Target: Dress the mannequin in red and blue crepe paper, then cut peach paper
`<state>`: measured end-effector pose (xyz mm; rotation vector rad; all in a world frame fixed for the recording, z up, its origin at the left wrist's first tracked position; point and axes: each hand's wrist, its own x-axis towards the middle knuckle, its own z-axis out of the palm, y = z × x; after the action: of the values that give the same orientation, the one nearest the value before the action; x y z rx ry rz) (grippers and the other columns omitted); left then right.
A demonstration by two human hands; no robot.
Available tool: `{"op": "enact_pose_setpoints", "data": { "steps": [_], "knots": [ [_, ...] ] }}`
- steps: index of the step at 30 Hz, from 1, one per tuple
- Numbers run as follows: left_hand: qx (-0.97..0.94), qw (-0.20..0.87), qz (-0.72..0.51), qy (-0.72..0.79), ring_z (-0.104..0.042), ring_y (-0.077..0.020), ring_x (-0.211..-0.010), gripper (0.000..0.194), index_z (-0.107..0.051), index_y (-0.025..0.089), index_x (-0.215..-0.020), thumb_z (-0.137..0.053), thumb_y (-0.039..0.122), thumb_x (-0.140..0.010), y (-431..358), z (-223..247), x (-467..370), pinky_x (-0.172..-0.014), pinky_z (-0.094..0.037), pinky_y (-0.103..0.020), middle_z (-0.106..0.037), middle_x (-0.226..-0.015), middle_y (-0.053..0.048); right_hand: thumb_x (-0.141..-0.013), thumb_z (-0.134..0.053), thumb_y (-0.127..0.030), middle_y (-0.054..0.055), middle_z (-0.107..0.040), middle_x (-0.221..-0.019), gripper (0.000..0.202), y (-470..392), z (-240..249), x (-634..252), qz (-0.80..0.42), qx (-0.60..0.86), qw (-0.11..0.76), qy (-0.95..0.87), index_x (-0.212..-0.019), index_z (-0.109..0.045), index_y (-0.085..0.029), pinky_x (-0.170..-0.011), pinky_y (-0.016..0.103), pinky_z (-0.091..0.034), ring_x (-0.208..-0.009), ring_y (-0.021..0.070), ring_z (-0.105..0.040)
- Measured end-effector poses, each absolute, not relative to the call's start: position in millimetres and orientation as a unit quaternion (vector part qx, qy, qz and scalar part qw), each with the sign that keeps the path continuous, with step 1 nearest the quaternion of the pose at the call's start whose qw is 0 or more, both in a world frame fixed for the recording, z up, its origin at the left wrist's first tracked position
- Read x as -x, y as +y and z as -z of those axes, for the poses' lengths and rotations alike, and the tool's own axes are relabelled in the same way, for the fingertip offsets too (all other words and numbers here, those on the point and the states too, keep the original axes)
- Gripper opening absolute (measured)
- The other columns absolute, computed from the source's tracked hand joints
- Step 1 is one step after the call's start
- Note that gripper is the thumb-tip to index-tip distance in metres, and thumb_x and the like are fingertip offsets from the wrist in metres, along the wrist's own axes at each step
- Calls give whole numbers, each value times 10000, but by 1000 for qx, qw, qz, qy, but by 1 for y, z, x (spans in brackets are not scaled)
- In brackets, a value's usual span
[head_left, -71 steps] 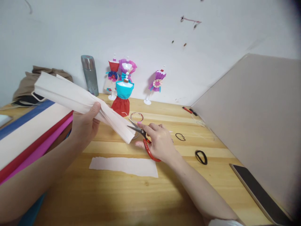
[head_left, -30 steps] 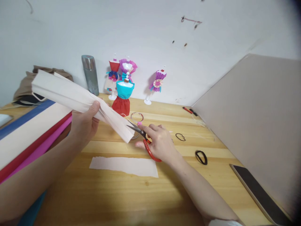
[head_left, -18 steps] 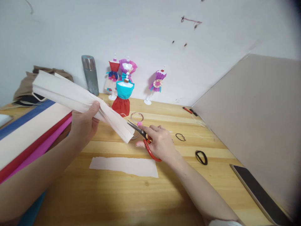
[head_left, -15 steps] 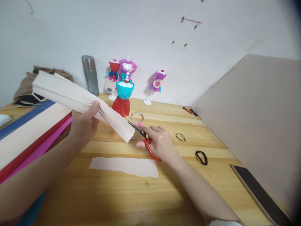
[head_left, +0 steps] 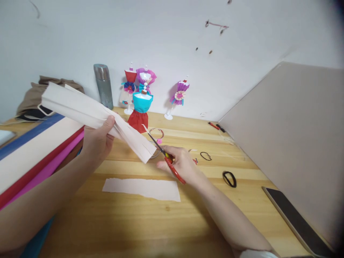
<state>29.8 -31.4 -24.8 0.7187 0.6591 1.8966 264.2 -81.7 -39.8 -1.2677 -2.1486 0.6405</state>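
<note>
My left hand [head_left: 99, 139] grips a long folded strip of white crepe paper [head_left: 77, 107], thumb on top, with the free end sloping down to the right. In my right hand [head_left: 182, 163] is a pair of scissors [head_left: 172, 166] with red handles and dark blades. The blades look closed and lie along the paper's right end. A thin white sliver of paper [head_left: 144, 128] stands at their tip. Below, a separate white paper strip [head_left: 142, 189] lies flat on the wooden table [head_left: 113, 222].
Small mannequins in paper dresses [head_left: 142, 104] stand by the wall beside a thermos [head_left: 104, 86]. Coloured paper rolls [head_left: 45, 143] lie at left. Black hair ties [head_left: 229, 179], a phone [head_left: 295, 218] and a red marker [head_left: 214, 125] are at right. A ring band [head_left: 156, 133] lies behind the scissors.
The scissors have closed at the paper's end, and a thin sliver now sticks up at the blade tip. My left hand and the paper have shifted slightly right.
</note>
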Motion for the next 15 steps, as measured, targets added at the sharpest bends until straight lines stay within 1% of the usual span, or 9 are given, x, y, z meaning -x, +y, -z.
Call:
{"op": "enact_pose_setpoints", "data": {
  "steps": [3,5,6,8,11,15],
  "knots": [
    [-299,482,-779,266,-696,-131,-721,324,-750,159,-830,-895,125,-542,-32,25,-29,-678,-637,-244,-738,-783,-3,-845,-637,-526,52,-689,-819,496,-82,37,-266,-259,453,288,-803,-1164,-694,-151,-652,281,-434,-705,194,-616],
    [-299,478,-782,267,-696,-134,-735,319,-750,161,-840,-885,116,-555,-31,25,-29,-697,-640,-254,-740,-797,-4,-848,-628,-533,94,-705,-961,550,-82,36,-268,-238,450,291,-810,-1248,-651,-157,-723,319,-461,-824,237,-651],
    [-295,475,-784,272,-697,-136,-741,316,-750,158,-846,-881,115,-562,-30,25,-28,-701,-639,-255,-741,-803,-8,-846,-628,-542,110,-699,-1000,580,-82,37,-269,-216,452,289,-816,-1279,-630,-155,-745,336,-464,-861,253,-653],
    [-285,468,-787,282,-699,-141,-753,310,-750,150,-853,-873,114,-571,-29,25,-27,-702,-637,-248,-743,-810,-16,-847,-624,-561,131,-682,-1002,631,-82,37,-270,-161,462,272,-829,-1315,-602,-138,-759,363,-458,-870,272,-642],
    [-285,464,-790,280,-696,-142,-777,317,-747,146,-864,-867,106,-573,-29,24,-26,-700,-636,-240,-740,-827,-19,-865,-593,-584,129,-656,-928,658,-83,39,-269,-83,478,231,-843,-1327,-586,-116,-742,384,-436,-796,267,-611],
    [-297,465,-786,280,-694,-145,-780,306,-744,137,-873,-859,117,-591,-30,21,-25,-676,-640,-237,-737,-846,-28,-862,-582,-618,109,-630,-877,672,-86,40,-267,-33,482,205,-851,-1317,-591,-123,-723,372,-408,-773,259,-584]
  ]
}}
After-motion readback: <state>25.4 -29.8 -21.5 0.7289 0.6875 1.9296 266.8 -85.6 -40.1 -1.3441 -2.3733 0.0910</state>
